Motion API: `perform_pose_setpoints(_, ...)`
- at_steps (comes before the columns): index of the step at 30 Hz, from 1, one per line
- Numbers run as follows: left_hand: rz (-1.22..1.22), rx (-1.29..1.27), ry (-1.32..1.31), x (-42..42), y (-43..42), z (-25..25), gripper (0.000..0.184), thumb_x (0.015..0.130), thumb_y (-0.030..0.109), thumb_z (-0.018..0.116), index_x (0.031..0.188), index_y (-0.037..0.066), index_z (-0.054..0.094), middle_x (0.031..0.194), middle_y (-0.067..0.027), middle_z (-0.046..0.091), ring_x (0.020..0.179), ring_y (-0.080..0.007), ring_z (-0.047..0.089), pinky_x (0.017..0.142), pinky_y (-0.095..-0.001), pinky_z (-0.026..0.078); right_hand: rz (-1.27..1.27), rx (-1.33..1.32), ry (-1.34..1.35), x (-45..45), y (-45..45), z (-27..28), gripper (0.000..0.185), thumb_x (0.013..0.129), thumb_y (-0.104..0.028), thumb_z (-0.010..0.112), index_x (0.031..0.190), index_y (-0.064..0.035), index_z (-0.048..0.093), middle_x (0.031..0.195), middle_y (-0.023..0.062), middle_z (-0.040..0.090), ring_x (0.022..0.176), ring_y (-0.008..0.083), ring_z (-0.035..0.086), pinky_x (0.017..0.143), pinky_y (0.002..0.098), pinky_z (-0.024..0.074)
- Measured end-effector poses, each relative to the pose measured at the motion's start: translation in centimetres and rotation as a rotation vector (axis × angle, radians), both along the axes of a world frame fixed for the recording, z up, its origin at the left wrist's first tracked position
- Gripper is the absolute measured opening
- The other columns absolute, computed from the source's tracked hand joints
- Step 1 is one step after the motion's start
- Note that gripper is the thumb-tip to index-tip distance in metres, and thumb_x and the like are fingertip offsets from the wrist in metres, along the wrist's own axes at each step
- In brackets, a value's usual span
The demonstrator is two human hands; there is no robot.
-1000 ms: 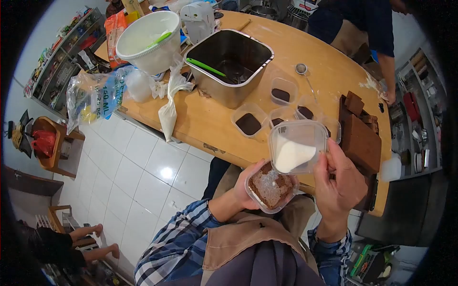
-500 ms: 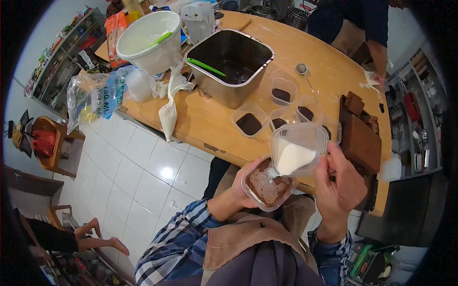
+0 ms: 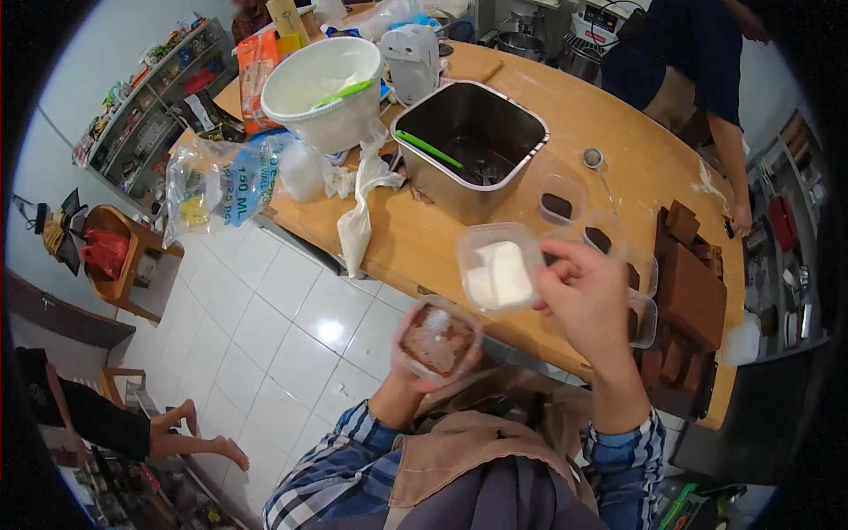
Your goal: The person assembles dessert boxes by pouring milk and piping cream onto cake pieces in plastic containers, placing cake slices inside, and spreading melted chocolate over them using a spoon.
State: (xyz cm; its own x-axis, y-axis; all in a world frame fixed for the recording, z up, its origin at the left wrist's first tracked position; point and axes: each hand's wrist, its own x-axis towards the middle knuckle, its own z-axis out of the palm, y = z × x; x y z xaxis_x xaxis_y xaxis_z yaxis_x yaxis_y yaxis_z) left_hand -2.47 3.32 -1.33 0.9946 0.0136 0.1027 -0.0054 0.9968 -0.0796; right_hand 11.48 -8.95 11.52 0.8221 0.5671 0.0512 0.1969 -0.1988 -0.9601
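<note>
My left hand (image 3: 405,371) is wrapped around a clear plastic cup (image 3: 473,325) from below. Inside it is a brown cake (image 3: 435,343), its top dusted pale, with a small white clump near the upper edge. My right hand (image 3: 590,296) grips one side of a second clear plastic container (image 3: 471,250) above the table's front edge. This container holds a white mass (image 3: 508,272), powder or cream, I cannot tell which. The two containers are apart, the right one higher and to the right. Some of my right fingers are hidden behind the container.
On the table (image 3: 609,115) stand several cups with dark filling (image 3: 556,207), a metal pan (image 3: 517,168) with a green spatula, a white bowl (image 3: 327,124) and a filled piping bag (image 3: 353,234). Brown cake slabs (image 3: 693,296) lie right. Another person's arm (image 3: 730,159) reaches the far side.
My left hand has drawn the cake cup leftward, away from the other container. My right hand has moved the container left and upward and holds it less tilted. The view has shifted slightly.
</note>
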Motion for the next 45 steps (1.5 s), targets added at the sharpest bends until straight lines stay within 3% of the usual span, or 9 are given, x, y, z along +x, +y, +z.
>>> perform_pose_setpoints(5,0.246,0.188,-0.073,-2.4,3.4,-0.6,0.08,0.079,0.062,0.04,0.115,-0.009,0.041,0.082,-0.0208,0.048,0.06,-0.0232,0.046,0.037,-0.0259,0.041,0.073,-0.046,-0.062,0.6,6.1,-3.4,0.021,0.071,-0.006,0.055,0.088,0.0059,0.061,0.061,0.0186,0.059,0.052,0.023,0.061,0.051,0.0313,0.0468)
perform_pose_setpoints(11,0.36,0.206,-0.097,-3.6,5.7,-0.8,0.078,0.079,0.06,0.042,0.115,-0.01,0.038,0.084,-0.0201,0.047,0.062,-0.0213,0.045,0.04,-0.0246,0.043,0.04,-0.103,-0.274,1.1,11.6,-8.7,0.013,0.069,-0.005,0.053,0.072,0.0064,0.057,0.065,0.0268,0.055,0.065,0.0397,0.057,0.061,0.0428,0.046)
perform_pose_setpoints(17,0.351,0.201,-0.052,-3.0,5.3,-1.5,0.079,0.078,0.06,0.044,0.116,-0.009,0.037,0.087,-0.0208,0.047,0.065,-0.0228,0.046,0.041,-0.0262,0.046,0.038,-0.2,-0.445,0.9,12.9,-10.1,0.016,0.073,-0.01,0.058,0.074,0.0056,0.056,0.06,0.0238,0.055,0.058,0.0363,0.058,0.056,0.0397,0.0454)
perform_pose_setpoints(21,0.366,0.215,0.062,-2.3,4.3,-2.0,0.083,0.075,0.062,0.047,0.12,-0.007,0.036,0.088,-0.0211,0.05,0.068,-0.0242,0.046,0.042,-0.0275,0.046,0.107,-0.309,-0.451,0.1,11.5,-7.3,0.02,0.074,-0.013,0.059,0.077,0.006,0.055,0.073,0.0255,0.058,0.071,0.0405,0.057,0.065,0.0451,0.0454)
perform_pose_setpoints(25,0.222,0.115,-0.12,-1.6,3.7,-2.2,0.088,0.073,0.066,0.047,0.123,-0.006,0.037,0.108,-0.0189,0.052,0.093,-0.0291,0.052,0.075,-0.0353,0.046,0.191,-0.13,-0.313,-1.1,7.6,-3.3,0.037,0.072,-0.022,0.065,0.093,0.0063,0.053,0.088,0.0256,0.058,0.083,0.0389,0.057,0.07,0.0417,0.0454)
perform_pose_setpoints(29,0.222,0.182,-0.034,-1.2,1.8,-3.4,0.084,0.076,0.062,0.043,0.127,-0.004,0.033,0.127,-0.0197,0.041,0.112,-0.0319,0.046,0.092,-0.0428,0.041,0.472,-0.105,-0.435,-2.3,2.2,-0.6,0.074,0.062,-0.027,0.075,0.119,0.005,0.04,0.112,0.0239,0.049,0.103,0.0367,0.048,0.087,0.0397,0.0388)
perform_pose_setpoints(35,-0.086,0.626,0.333,0.1,-1.5,-2.1,0.09,0.07,0.074,0.037,0.128,0.005,0.036,0.127,-0.0184,0.041,0.112,-0.0341,0.045,0.094,-0.0481,0.037,0.578,-0.249,-0.421,-3.4,-2.7,-0.4,0.101,0.053,-0.026,0.081,0.131,0.0039,0.026,0.12,0.0209,0.044,0.111,0.0342,0.044,0.094,0.037,0.0337)
perform_pose_setpoints(44,-0.229,0.39,0.164,1.9,-4.7,-3.0,0.067,0.086,0.055,0.032,0.132,0.006,0.028,0.133,-0.0143,0.035,0.118,-0.0309,0.041,0.096,-0.0479,0.035,0.346,-0.255,-0.324,-3.0,-6.5,-2.3,0.1,0.049,-0.01,0.079,0.131,0.003,0.025,0.115,0.0188,0.048,0.107,0.0322,0.046,0.091,0.0364,0.0375)
perform_pose_setpoints(45,-0.197,0.573,0.195,2.2,-4.6,-1.5,0.066,0.088,0.055,0.028,0.134,0.008,0.024,0.135,-0.0127,0.033,0.119,-0.0297,0.039,0.096,-0.0475,0.035,0.328,-0.238,-0.334,-2.8,-6.5,-2.5,0.098,0.05,-0.01,0.078,0.131,0.0036,0.024,0.114,0.0204,0.047,0.106,0.0341,0.045,0.091,0.0381,0.0364)
